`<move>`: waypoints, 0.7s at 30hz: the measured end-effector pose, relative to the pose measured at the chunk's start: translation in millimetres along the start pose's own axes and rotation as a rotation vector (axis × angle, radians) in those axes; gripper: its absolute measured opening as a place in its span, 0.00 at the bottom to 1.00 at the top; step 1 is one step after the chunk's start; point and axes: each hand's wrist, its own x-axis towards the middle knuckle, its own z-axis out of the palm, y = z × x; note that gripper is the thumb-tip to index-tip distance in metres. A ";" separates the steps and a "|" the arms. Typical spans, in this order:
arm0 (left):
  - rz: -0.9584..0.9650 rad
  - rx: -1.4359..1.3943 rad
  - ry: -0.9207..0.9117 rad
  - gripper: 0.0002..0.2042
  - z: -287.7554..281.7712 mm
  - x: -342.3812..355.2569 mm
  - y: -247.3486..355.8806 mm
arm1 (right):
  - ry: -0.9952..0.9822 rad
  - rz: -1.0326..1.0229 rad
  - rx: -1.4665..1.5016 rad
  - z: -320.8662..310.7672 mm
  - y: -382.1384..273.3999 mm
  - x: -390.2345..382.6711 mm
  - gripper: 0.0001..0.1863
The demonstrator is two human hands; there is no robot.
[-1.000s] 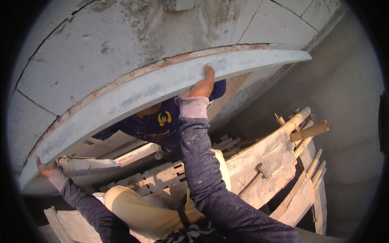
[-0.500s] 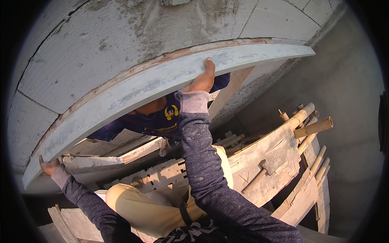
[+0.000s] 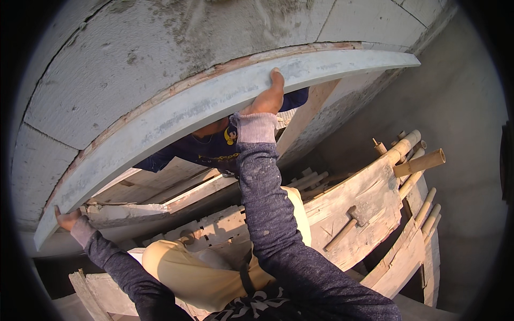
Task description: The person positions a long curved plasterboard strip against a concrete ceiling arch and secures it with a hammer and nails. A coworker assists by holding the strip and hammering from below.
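Note:
A long grey straightedge bar [image 3: 160, 125] spans the upper part of the view, its outline bowed by the lens. My left hand [image 3: 68, 218] is closed on the lower edge near its left end, thumb up on the face. Right of the bar's middle, my right hand [image 3: 267, 99] grips the same edge, with the thumb pressed on the broad face and the other fingers hidden behind. Directly above the bar runs a reddish wooden strip [image 3: 225, 65], set along the bottom of a pale block wall [image 3: 128, 96]. Whether bar and strip touch, I cannot tell.
Beyond the bar, a person in a dark blue shirt [image 3: 201, 152] is partly hidden by it, at an opening. A hammer [image 3: 345, 230] lies on a plank platform [image 3: 375, 187] to my right. Bamboo poles [image 3: 423, 162] jut out there. A grey wall [image 3: 466, 134] stands beyond.
The view has shifted slightly, and the bar appears a little higher and further right. Both hands keep their grip. Behind the bar, the other person's body has shifted and shows less.

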 end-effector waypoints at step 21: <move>-0.680 -0.850 0.089 0.24 6.4 16.5 14.6 | 0.027 0.011 0.011 -3.3 2.9 7.0 0.31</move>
